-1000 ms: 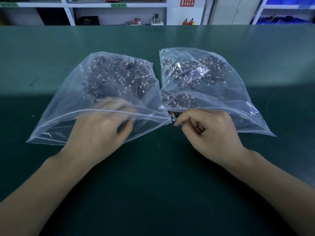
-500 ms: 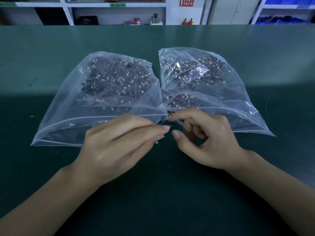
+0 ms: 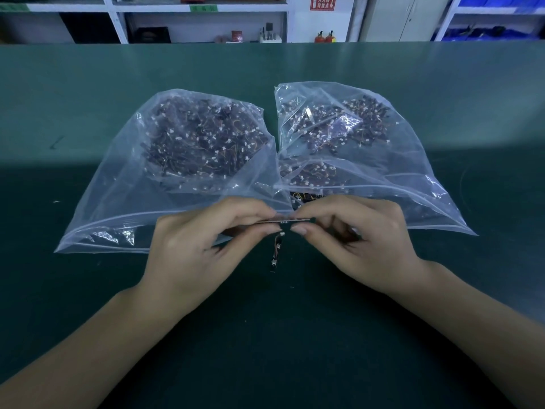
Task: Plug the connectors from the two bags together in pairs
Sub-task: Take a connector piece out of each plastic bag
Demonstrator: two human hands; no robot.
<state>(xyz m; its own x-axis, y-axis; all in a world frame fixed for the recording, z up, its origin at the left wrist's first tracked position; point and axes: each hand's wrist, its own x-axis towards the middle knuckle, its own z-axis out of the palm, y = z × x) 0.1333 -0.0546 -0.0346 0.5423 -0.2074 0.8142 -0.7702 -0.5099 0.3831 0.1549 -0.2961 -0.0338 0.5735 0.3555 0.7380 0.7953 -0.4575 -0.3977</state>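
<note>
Both hands — left hand (image 3: pixel 203 246), right hand (image 3: pixel 356 240) — pinch one connector pair (image 3: pixel 283 221) before two bags (image 3: pixel 182 160).

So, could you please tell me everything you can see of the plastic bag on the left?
The left bag is a large, clear, crinkled plastic pouch lying flat on the green table, its mouth toward the person. A heap of small dark wired connectors with white plugs fills its far half; the near part looks almost empty. A seal strip seems to run along the near edge. Its right edge meets the right bag. The left hand is in front of its near right corner; whether it touches the bag is unclear.
</note>
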